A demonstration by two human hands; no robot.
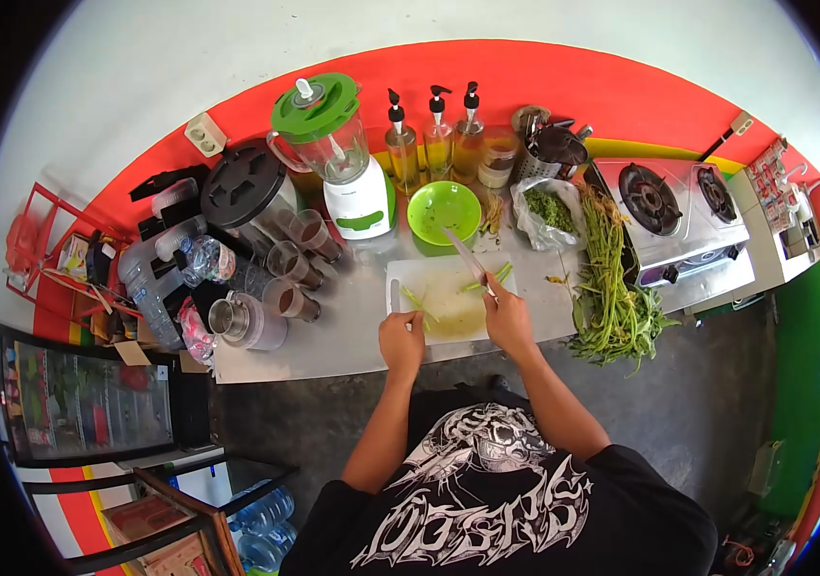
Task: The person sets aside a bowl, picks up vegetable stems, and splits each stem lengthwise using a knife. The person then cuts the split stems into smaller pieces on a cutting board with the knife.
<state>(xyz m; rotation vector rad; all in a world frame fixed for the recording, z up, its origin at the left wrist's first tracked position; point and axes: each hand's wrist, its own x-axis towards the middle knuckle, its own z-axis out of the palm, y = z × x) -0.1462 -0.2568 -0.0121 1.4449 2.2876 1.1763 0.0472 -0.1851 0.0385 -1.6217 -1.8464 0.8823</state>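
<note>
My right hand (509,315) is closed round the handle of a knife (465,253), whose blade points up and left toward the green bowl (444,213). Under the knife lies a white cutting board (450,327). Green stalk pieces (419,304) rest on its left part, and more cut stalks (487,278) lie by the blade. My left hand (401,341) is at the board's left front edge with its fingers curled; whatever they may hold is too small to make out.
Leafy green stalks (607,278) lie right of the board, beside a plastic bag of chopped greens (549,213) and a gas stove (693,252). Behind stand a blender (354,197) and pump bottles (437,142). Cups of dark drink (292,300) and a flask (254,322) stand left.
</note>
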